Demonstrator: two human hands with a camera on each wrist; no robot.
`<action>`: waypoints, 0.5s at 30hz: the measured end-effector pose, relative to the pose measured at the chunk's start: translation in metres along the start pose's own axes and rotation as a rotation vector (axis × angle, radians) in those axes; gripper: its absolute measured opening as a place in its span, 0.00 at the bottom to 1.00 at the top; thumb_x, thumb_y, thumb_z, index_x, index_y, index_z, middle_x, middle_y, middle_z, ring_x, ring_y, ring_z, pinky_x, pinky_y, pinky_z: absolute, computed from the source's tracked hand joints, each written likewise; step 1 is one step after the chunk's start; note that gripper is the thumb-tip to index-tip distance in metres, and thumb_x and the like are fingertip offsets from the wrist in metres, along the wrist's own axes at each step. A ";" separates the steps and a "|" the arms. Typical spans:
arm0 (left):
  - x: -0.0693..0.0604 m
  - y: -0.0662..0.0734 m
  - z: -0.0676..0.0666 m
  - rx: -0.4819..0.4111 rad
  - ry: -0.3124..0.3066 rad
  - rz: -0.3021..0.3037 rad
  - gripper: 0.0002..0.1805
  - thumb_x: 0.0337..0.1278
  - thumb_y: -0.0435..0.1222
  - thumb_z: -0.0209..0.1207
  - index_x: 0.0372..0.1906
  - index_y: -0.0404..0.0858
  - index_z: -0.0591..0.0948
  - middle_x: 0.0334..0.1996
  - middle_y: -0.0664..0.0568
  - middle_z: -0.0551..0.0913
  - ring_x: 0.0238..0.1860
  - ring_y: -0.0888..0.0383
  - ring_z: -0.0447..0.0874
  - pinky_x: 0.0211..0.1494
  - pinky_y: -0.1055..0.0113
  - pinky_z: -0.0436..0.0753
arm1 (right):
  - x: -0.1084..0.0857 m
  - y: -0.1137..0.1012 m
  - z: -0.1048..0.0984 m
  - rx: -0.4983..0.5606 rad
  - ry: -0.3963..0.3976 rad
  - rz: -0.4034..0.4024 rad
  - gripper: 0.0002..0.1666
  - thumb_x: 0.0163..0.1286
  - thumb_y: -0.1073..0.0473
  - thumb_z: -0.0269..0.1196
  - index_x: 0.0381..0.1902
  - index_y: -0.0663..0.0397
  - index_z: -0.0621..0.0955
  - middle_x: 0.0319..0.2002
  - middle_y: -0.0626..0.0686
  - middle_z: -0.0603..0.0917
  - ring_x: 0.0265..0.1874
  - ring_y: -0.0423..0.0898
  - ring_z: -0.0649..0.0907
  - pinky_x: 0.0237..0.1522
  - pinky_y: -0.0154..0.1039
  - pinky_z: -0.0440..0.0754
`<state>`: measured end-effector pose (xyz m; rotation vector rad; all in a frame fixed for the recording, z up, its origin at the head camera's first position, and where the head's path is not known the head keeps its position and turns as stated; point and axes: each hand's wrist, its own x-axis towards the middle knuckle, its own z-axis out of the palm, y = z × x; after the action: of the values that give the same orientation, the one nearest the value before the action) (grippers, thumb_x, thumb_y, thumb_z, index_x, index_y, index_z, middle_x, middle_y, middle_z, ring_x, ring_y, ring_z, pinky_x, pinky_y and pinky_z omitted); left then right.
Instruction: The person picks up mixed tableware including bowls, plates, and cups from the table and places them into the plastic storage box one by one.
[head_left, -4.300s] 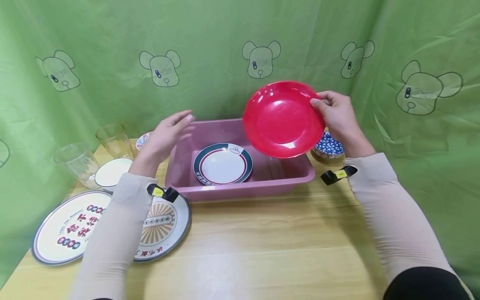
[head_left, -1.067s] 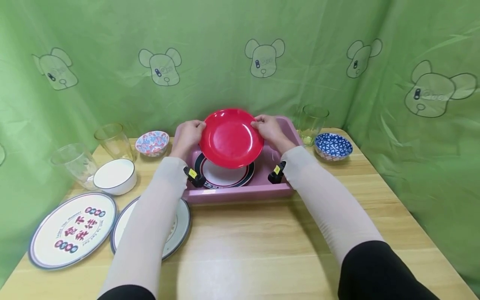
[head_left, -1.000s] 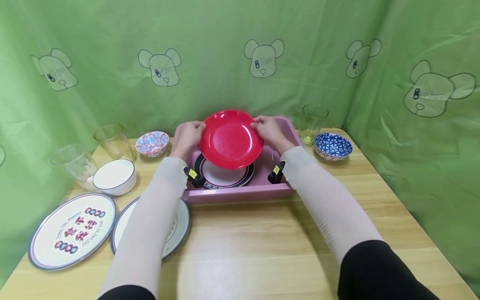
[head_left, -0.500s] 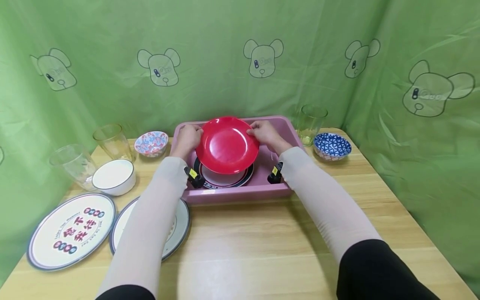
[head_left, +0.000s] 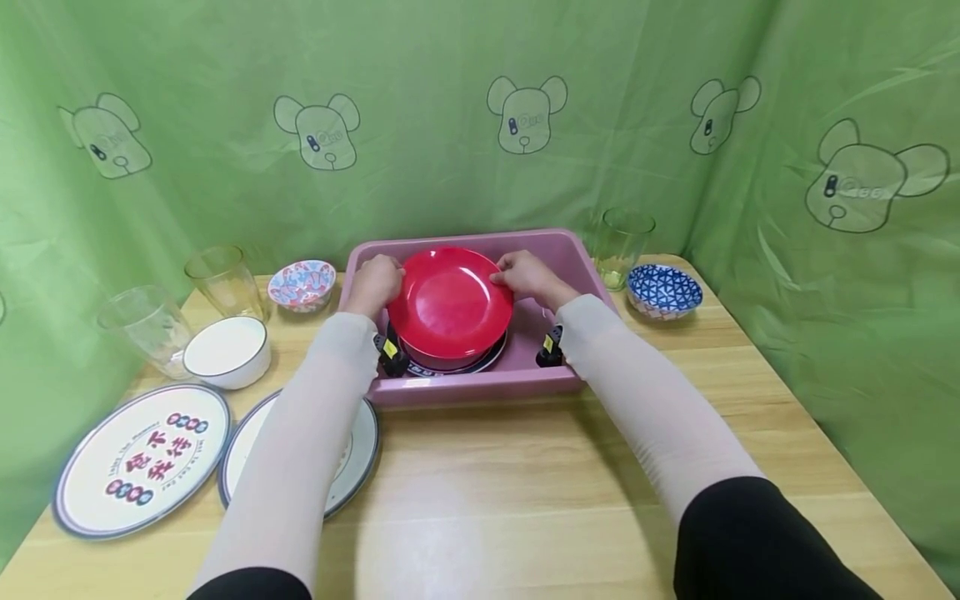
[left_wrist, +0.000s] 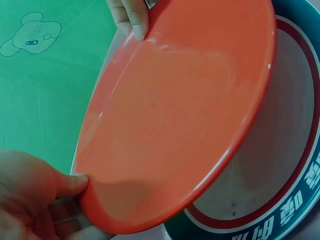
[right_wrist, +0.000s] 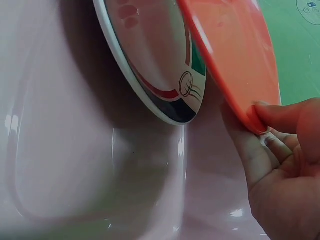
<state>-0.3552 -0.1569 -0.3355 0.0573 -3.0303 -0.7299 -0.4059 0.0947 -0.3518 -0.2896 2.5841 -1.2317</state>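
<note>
Pinching a red plate (head_left: pixel 452 302) by opposite edges: left hand (head_left: pixel 377 283) and right hand (head_left: pixel 528 277), each grip with thumb on the upper face and fingers beneath. Plate held tilted over a pink tub (head_left: pixel 480 387), covering most of a teal-rimmed plate (left_wrist: pixel 272 145) lying inside. Gap between the two plates plain in the right wrist view; contact at the lower edge, cannot tell.

Left of tub, on the desk (head_left: pixel 570 500): amber glass (head_left: pixel 227 283), clear glass (head_left: pixel 153 332), white bowl (head_left: pixel 227 350), pink-and-blue bowl (head_left: pixel 302 286). Nearer the person, a red-lettered plate (head_left: pixel 142 462); just beside it, a blue-rimmed plate (head_left: pixel 356 467), partly blocked from view by the left sleeve (head_left: pixel 292 450).

Right of tub: greenish glass (head_left: pixel 624 250) close to the tub's side, blue-patterned bowl (head_left: pixel 664 292) just beside it. Green curtain (head_left: pixel 435 58) behind everything.
</note>
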 end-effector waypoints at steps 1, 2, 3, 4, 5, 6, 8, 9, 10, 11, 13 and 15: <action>0.000 0.000 0.000 0.007 0.000 0.001 0.18 0.74 0.38 0.46 0.52 0.36 0.84 0.41 0.44 0.84 0.39 0.49 0.79 0.46 0.57 0.79 | 0.000 0.000 0.000 -0.006 -0.003 0.002 0.10 0.72 0.62 0.60 0.44 0.65 0.80 0.32 0.54 0.80 0.26 0.42 0.79 0.31 0.34 0.85; 0.000 0.000 0.000 0.008 -0.001 0.002 0.18 0.74 0.38 0.46 0.50 0.35 0.84 0.39 0.44 0.84 0.38 0.49 0.79 0.44 0.58 0.79 | 0.000 0.000 0.000 -0.010 -0.005 0.005 0.10 0.72 0.62 0.60 0.44 0.65 0.80 0.31 0.54 0.79 0.26 0.42 0.79 0.32 0.35 0.85; 0.000 0.000 0.000 0.013 -0.003 0.007 0.18 0.74 0.38 0.47 0.48 0.35 0.85 0.38 0.44 0.84 0.37 0.50 0.78 0.43 0.58 0.78 | 0.000 0.000 0.000 -0.015 -0.007 0.009 0.10 0.72 0.62 0.60 0.44 0.65 0.80 0.31 0.54 0.79 0.26 0.42 0.79 0.32 0.35 0.85; 0.000 0.000 0.001 0.021 -0.006 0.010 0.17 0.74 0.38 0.47 0.45 0.34 0.85 0.36 0.44 0.84 0.35 0.50 0.78 0.42 0.59 0.78 | 0.000 0.000 0.000 -0.022 -0.012 0.012 0.10 0.72 0.62 0.60 0.45 0.65 0.80 0.32 0.54 0.80 0.27 0.42 0.79 0.33 0.36 0.85; -0.001 0.001 0.001 0.027 -0.012 0.010 0.17 0.74 0.38 0.47 0.42 0.34 0.85 0.35 0.44 0.83 0.34 0.51 0.77 0.41 0.60 0.78 | 0.000 0.000 0.000 -0.031 -0.017 0.016 0.10 0.72 0.62 0.60 0.45 0.64 0.80 0.32 0.54 0.80 0.27 0.42 0.79 0.34 0.36 0.85; -0.001 0.001 0.000 0.037 -0.017 0.009 0.17 0.74 0.38 0.47 0.39 0.34 0.85 0.34 0.44 0.83 0.34 0.51 0.77 0.39 0.60 0.78 | 0.000 0.000 -0.001 -0.043 -0.025 0.016 0.10 0.72 0.61 0.60 0.45 0.64 0.80 0.33 0.55 0.80 0.28 0.43 0.79 0.35 0.37 0.86; -0.002 0.002 0.000 0.048 -0.030 0.002 0.17 0.73 0.38 0.47 0.34 0.34 0.83 0.33 0.44 0.82 0.33 0.51 0.77 0.39 0.60 0.78 | 0.000 0.001 -0.001 -0.059 -0.039 0.020 0.11 0.73 0.61 0.60 0.46 0.64 0.79 0.35 0.55 0.80 0.29 0.44 0.80 0.39 0.40 0.86; -0.002 0.002 0.000 0.054 -0.036 -0.002 0.17 0.73 0.38 0.48 0.32 0.34 0.82 0.33 0.44 0.82 0.33 0.51 0.77 0.39 0.60 0.78 | 0.001 0.001 -0.001 -0.063 -0.045 0.022 0.11 0.73 0.61 0.60 0.46 0.64 0.79 0.35 0.55 0.80 0.29 0.44 0.80 0.40 0.42 0.86; -0.002 0.002 0.000 0.061 -0.042 -0.009 0.18 0.73 0.39 0.48 0.31 0.35 0.81 0.33 0.44 0.82 0.34 0.50 0.78 0.40 0.59 0.79 | 0.001 0.001 0.000 -0.067 -0.051 0.025 0.11 0.72 0.61 0.60 0.46 0.64 0.79 0.35 0.55 0.80 0.29 0.44 0.80 0.42 0.43 0.86; -0.003 0.002 0.000 0.065 -0.046 -0.015 0.17 0.73 0.39 0.48 0.31 0.35 0.81 0.34 0.43 0.82 0.35 0.50 0.78 0.41 0.59 0.79 | 0.001 0.002 0.000 -0.070 -0.056 0.027 0.10 0.72 0.61 0.60 0.46 0.64 0.79 0.35 0.55 0.80 0.29 0.44 0.80 0.43 0.44 0.86; -0.003 0.003 0.001 0.077 -0.053 -0.026 0.17 0.73 0.39 0.48 0.31 0.35 0.81 0.36 0.42 0.83 0.37 0.48 0.79 0.43 0.57 0.80 | 0.002 0.003 0.000 -0.071 -0.067 0.035 0.10 0.72 0.61 0.61 0.45 0.63 0.80 0.33 0.55 0.79 0.28 0.43 0.79 0.44 0.46 0.85; -0.003 0.002 0.002 0.093 -0.063 -0.030 0.17 0.73 0.39 0.48 0.33 0.34 0.82 0.38 0.41 0.83 0.39 0.47 0.80 0.45 0.55 0.81 | 0.002 0.003 0.001 -0.086 -0.079 0.037 0.09 0.72 0.61 0.61 0.43 0.63 0.80 0.31 0.54 0.79 0.27 0.43 0.78 0.42 0.44 0.85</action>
<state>-0.3521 -0.1540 -0.3362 0.0836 -3.1282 -0.6037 -0.4073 0.0954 -0.3555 -0.2993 2.5663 -1.0769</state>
